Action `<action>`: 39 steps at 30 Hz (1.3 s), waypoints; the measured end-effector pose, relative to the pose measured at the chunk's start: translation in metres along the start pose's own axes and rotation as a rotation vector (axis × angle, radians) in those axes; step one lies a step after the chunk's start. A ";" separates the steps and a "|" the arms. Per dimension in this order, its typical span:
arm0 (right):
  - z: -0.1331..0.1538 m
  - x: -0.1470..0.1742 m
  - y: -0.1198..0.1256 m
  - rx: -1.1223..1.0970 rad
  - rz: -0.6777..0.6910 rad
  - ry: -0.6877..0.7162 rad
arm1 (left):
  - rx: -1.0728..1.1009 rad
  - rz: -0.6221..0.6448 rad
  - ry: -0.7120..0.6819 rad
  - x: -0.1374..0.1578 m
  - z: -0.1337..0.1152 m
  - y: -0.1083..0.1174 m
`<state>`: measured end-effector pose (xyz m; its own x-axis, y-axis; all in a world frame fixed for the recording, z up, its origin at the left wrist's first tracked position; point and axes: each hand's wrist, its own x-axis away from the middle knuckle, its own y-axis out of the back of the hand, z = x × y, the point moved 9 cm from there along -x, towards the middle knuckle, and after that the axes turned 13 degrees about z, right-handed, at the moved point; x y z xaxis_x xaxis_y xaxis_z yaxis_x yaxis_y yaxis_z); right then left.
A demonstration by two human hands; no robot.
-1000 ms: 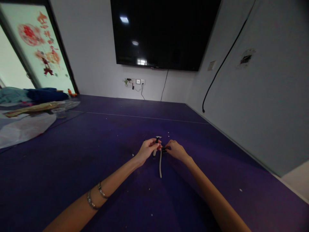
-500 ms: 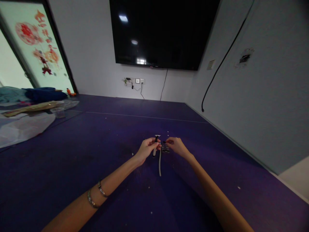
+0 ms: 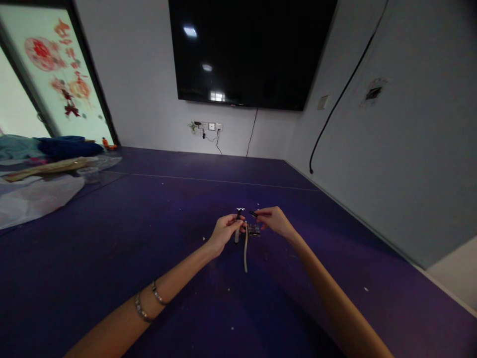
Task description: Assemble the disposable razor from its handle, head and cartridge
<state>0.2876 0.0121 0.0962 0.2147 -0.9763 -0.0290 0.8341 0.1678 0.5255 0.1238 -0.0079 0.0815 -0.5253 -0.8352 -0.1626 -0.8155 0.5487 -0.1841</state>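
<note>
My left hand (image 3: 223, 232) is closed around a slim black-and-silver tool (image 3: 237, 236) with a T-shaped pale head pointing away; its exact kind is too small to tell. Close by, a thin grey cord or tube (image 3: 245, 253) runs from the left fingertips toward me. My right hand (image 3: 275, 220) pinches a small, short black piece (image 3: 253, 214), held a little apart from the tool's head. Between the hands, a small dark item with light marks (image 3: 254, 229), possibly a little tray or case, sits on the purple surface (image 3: 167, 278).
At the left lie white plastic bags (image 3: 40, 199), a clear cup (image 3: 89, 174) and folded blue cloth (image 3: 69, 146). A television (image 3: 253, 54) hangs on the wall above sockets (image 3: 211, 127). A black cable (image 3: 339, 102) dangles at the right wall. White bits dot the surface.
My right hand has lifted slightly up and away from the small dark item, bringing the black piece into clearer view. My left hand stays nearly in place with the tool.
</note>
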 end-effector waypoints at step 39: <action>0.096 0.040 -0.010 -0.002 0.122 0.338 | -0.643 0.015 -0.223 0.017 -0.014 -0.016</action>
<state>0.2390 -0.0418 0.1710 0.4686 -0.8485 -0.2461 0.7928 0.2809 0.5409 0.1243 -0.0310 0.0957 -0.5317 -0.7622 -0.3693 -0.8267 0.3723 0.4217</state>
